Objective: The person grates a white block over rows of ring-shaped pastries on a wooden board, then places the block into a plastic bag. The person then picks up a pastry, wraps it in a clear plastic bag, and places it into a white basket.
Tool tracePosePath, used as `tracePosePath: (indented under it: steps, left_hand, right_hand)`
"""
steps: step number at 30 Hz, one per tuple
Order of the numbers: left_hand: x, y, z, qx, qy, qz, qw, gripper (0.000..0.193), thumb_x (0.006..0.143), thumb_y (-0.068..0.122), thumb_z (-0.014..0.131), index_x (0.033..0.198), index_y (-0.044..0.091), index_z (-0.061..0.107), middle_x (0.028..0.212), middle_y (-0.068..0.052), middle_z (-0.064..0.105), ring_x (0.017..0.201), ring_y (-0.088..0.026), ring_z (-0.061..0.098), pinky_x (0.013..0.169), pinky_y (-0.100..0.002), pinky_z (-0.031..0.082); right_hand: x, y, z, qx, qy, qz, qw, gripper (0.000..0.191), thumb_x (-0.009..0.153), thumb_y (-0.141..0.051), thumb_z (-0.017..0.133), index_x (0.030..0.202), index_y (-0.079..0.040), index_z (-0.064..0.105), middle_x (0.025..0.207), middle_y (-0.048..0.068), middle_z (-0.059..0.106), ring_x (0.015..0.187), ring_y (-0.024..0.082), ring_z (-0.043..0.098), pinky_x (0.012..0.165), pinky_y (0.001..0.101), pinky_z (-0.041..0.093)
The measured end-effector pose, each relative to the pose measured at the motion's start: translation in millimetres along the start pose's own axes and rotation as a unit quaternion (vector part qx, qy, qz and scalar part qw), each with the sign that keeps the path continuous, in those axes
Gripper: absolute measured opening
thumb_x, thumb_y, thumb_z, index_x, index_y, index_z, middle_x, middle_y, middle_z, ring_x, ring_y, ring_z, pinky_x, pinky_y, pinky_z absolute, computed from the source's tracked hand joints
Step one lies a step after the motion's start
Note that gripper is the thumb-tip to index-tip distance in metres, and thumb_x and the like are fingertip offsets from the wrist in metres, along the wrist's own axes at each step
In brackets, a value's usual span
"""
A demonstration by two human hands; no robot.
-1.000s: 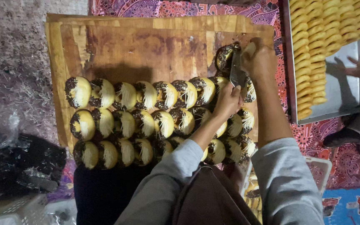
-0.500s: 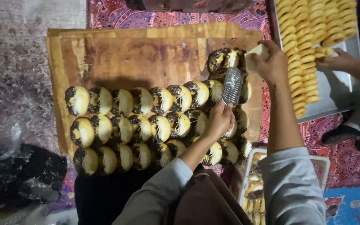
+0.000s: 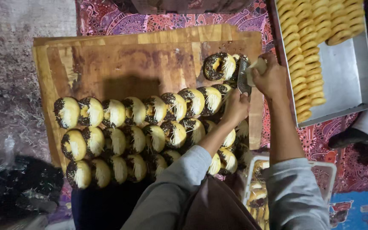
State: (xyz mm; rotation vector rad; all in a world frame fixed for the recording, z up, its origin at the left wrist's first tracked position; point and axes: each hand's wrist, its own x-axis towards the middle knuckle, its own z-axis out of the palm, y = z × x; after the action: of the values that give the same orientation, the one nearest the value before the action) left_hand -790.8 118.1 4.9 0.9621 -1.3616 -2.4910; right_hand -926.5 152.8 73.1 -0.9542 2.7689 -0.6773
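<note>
Head view, hands gripping grater (image 3: 243,74) and cheese (image 3: 257,68), board's (image 3: 120,59) top half bare

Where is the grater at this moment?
In the head view, the grater is at the board's upper right, held upright by the left hand, beside a lone doughnut.

A single head view is given, aimed straight down from close above; the board (image 3: 150,64) fills the centre, the tray (image 3: 350,76) the upper right.
</note>
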Motion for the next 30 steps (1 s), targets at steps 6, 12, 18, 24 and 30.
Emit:
tracePosePath:
  steps: [6, 12, 18, 24, 30]
  left_hand:
    - [-3, -2, -5, -0.043, -0.019, -0.031, 0.998, 0.003, 0.105, 0.009, 0.048, 0.103, 0.007, 0.049, 0.060, -0.002, 0.048, 0.039, -0.009, 0.041, 0.034, -0.029, 0.031]
    - [-10, 2, -8, -0.030, -0.019, -0.026, 0.999, 0.002, 0.104, 0.010, 0.048, 0.106, 0.008, 0.049, 0.060, -0.002, 0.049, 0.040, -0.010, 0.041, 0.035, -0.029, 0.031]
    - [-34, 9, -10, -0.007, -0.017, -0.017, 1.000, 0.003, 0.103, 0.011, 0.049, 0.106, 0.010, 0.048, 0.057, 0.000, 0.048, 0.039, -0.010, 0.041, 0.034, -0.029, 0.032]
    - [-98, 14, -25, 0.112, -0.060, -0.054, 0.990, 0.014, 0.112, 0.017, 0.047, 0.106, 0.004, 0.051, 0.062, 0.002, 0.051, 0.042, -0.008, 0.046, 0.035, -0.027, 0.039]
    - [-136, 38, -72, 0.065, -0.081, -0.015, 0.994, 0.026, 0.103, 0.008, 0.042, 0.126, 0.002, 0.053, 0.067, -0.001, 0.056, 0.044, -0.008, 0.050, 0.034, -0.027, 0.043]
  right_hand:
    - [15, 19, 31, -0.016, 0.020, 0.014, 1.000, 0.043, 0.086, -0.022, 0.078, 0.123, -0.005, 0.063, 0.099, 0.029, 0.072, 0.093, 0.046, 0.071, 0.083, 0.0509, 0.057]
    - [28, 25, 46, -0.036, 0.025, 0.011, 0.999, 0.043, 0.085, -0.021, 0.077, 0.121, -0.004, 0.064, 0.098, 0.029, 0.072, 0.091, 0.047, 0.070, 0.082, 0.0511, 0.056]
    - [27, 18, 42, -0.026, 0.011, 0.032, 0.999, 0.042, 0.085, -0.022, 0.077, 0.121, -0.004, 0.064, 0.098, 0.028, 0.072, 0.094, 0.045, 0.071, 0.085, 0.0492, 0.057]
    - [29, 24, 37, 0.014, -0.003, 0.050, 0.999, 0.049, 0.082, -0.023, 0.080, 0.124, -0.004, 0.064, 0.101, 0.028, 0.073, 0.096, 0.042, 0.071, 0.085, 0.0472, 0.057]
    - [21, 51, 25, 0.176, -0.006, 0.138, 0.975, 0.044, 0.089, -0.026, 0.082, 0.124, -0.004, 0.066, 0.103, 0.017, 0.075, 0.088, 0.025, 0.074, 0.076, 0.0374, 0.058]
